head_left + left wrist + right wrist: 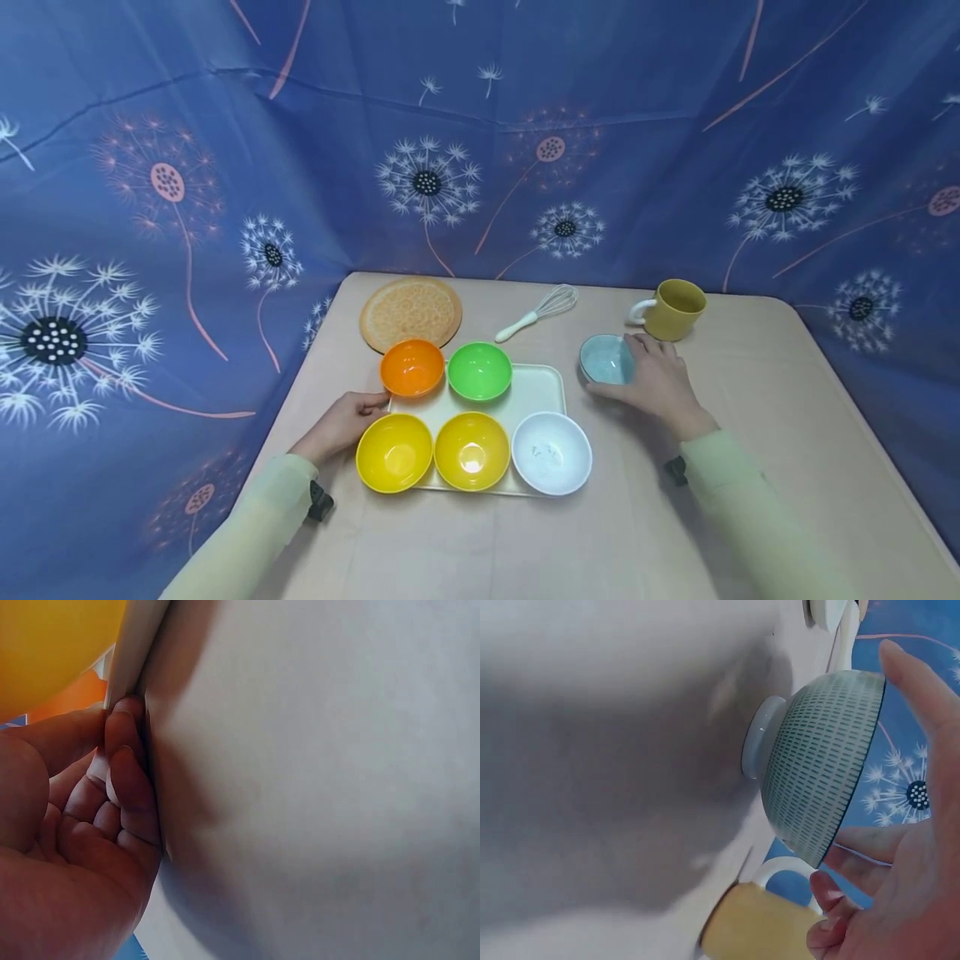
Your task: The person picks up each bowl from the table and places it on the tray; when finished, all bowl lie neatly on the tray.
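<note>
At the left edge of the white tray, my left hand pinches the rim between thumb and fingers; its curled fingers show under the edge in the left wrist view. Standing on the tray are an orange bowl, a green bowl, two yellow bowls and a white bowl. To the right of the tray, my right hand grips a light blue-green patterned bowl by its rim, thumb and fingers on opposite sides. Whether its foot touches the table cannot be told.
A mustard mug with a white handle stands just behind the right hand. At the back lie a white-handled whisk and a round, tan, crust-patterned board. A blue dandelion-print cloth hangs behind the table.
</note>
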The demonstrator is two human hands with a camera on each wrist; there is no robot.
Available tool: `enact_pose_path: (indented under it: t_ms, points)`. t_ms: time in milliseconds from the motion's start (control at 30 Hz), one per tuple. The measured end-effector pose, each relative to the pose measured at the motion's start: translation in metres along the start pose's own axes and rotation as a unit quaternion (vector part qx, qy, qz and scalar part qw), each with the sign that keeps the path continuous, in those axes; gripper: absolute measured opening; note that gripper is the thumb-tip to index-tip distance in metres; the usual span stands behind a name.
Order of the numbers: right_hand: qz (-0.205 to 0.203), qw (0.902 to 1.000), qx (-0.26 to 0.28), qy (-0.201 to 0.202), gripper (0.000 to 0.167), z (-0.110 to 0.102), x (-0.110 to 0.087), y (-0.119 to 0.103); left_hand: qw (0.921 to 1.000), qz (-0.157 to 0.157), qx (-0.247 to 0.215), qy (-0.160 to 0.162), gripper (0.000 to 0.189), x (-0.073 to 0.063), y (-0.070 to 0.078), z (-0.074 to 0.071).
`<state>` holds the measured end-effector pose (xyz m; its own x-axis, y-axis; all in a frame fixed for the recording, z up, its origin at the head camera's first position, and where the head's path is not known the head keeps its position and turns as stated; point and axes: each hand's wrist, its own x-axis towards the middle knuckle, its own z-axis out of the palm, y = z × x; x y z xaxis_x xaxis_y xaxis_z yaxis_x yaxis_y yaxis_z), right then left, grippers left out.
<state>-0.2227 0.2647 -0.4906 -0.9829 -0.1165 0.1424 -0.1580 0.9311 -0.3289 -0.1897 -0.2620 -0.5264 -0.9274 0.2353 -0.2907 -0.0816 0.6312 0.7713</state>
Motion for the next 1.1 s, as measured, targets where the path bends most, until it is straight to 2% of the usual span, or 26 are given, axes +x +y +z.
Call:
enact_pose_path:
  t_ms: [167,300,733,933,1100]
  points:
    - [0.017,0.9993,0.004,-0.032,0.122,0.001,0.008,0.001,1.0000,0.000,0.000,-0.001,0.048,0.000,-0.001,0.000]
    - [0.021,0.9990,0.010,-0.037,0.119,0.003,0.010,-0.001,1.0000,0.005,0.003,-0.002,0.049,0.000,-0.001,-0.001]
    - [0.018,0.9998,0.008,-0.005,0.115,0.016,0.010,0.000,1.0000,0.005,0.001,0.005,0.048,-0.001,0.000,0.000]
    - [-0.002,0.9999,0.011,0.009,0.112,0.012,0.008,-0.010,0.9999,0.012,-0.005,0.002,0.048,0.000,0.000,0.000]
    - [-0.008,0.9999,0.005,0.005,0.112,0.004,0.009,-0.022,0.9999,0.011,-0.002,0.001,0.049,0.001,-0.001,-0.001]
